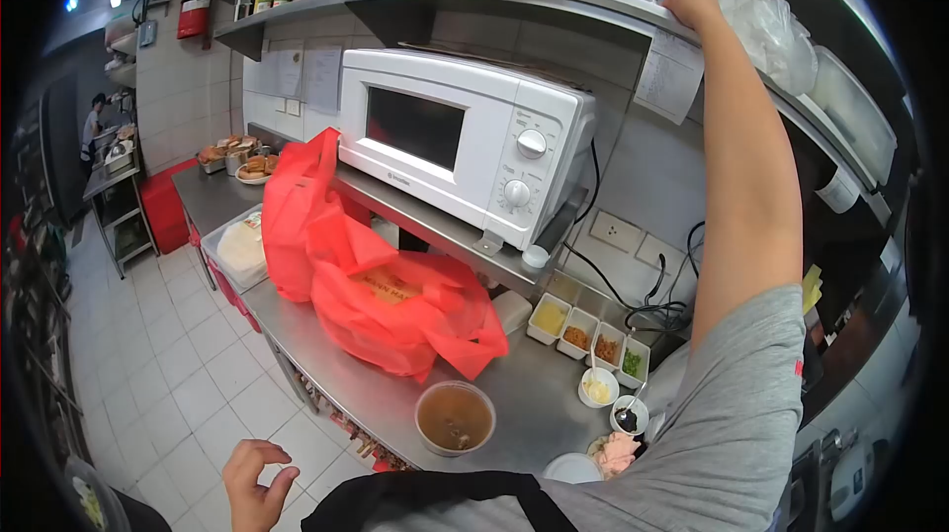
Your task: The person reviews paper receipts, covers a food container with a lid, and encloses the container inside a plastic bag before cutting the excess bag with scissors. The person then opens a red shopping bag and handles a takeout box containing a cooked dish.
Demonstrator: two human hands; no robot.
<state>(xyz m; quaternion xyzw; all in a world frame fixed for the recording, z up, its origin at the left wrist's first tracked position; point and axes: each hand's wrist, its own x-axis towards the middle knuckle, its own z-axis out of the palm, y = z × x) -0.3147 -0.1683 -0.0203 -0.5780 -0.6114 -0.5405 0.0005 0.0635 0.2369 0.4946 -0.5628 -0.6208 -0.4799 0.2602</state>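
My right hand (689,3) is raised to the front edge of the upper shelf (613,10), fingers curled and partly hidden; whatever is inside them does not show. Close by is a clear plastic bag (756,23) on that shelf. Low at the left, my left hand (259,485) hangs over the floor, thumb and forefinger bent with a gap between them, holding nothing. On the steel counter (539,418) stands an uncovered round tub of brown soup (455,418). Behind it, red cloth bags (386,285) lean together, their contents hidden.
A white microwave (455,136) sits on a raised shelf. Small trays of toppings (591,339), white bowls (598,387) and a white lid (573,468) line the counter's right side. Black cables (647,312) hang behind. Another person (94,127) stands far left.
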